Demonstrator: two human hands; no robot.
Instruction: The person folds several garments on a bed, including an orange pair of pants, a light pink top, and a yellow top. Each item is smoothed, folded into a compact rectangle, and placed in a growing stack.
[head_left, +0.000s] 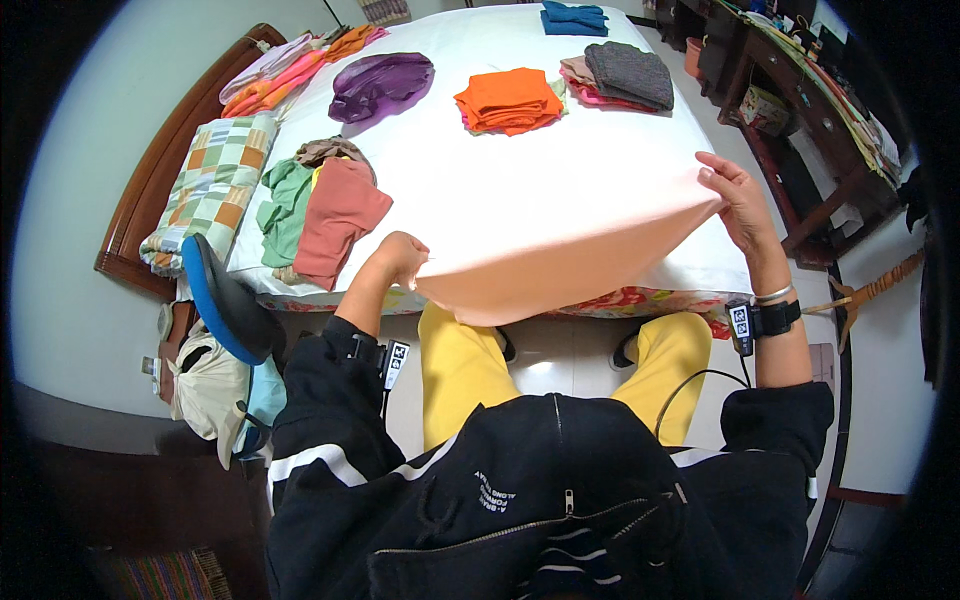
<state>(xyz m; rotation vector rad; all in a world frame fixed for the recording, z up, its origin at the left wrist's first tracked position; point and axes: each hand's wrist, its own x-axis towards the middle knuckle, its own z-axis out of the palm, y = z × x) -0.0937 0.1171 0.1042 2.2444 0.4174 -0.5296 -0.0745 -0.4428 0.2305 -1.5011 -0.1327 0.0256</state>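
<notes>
A light peach cloth (555, 274) is stretched between my two hands, above the near edge of the bed. Its lower edge hangs down in a curve in front of my knees. My left hand (403, 257) pinches one corner with the fingers closed. On the other side, my right hand (739, 201) grips the opposite corner between thumb and fingers. The cloth's upper part looks overexposed and blends into the white bed sheet (450, 180). To the left of my left hand lie a salmon garment (337, 214) and a crumpled green garment (287, 195).
Farther back on the bed are a folded orange pile (511, 99), a purple garment (382, 82), a stack topped with dark grey cloth (634, 73) and blue folded cloth (574, 19). A checkered quilt (217, 180) lies by the wooden headboard (161, 157). A dark desk (795, 75) stands right.
</notes>
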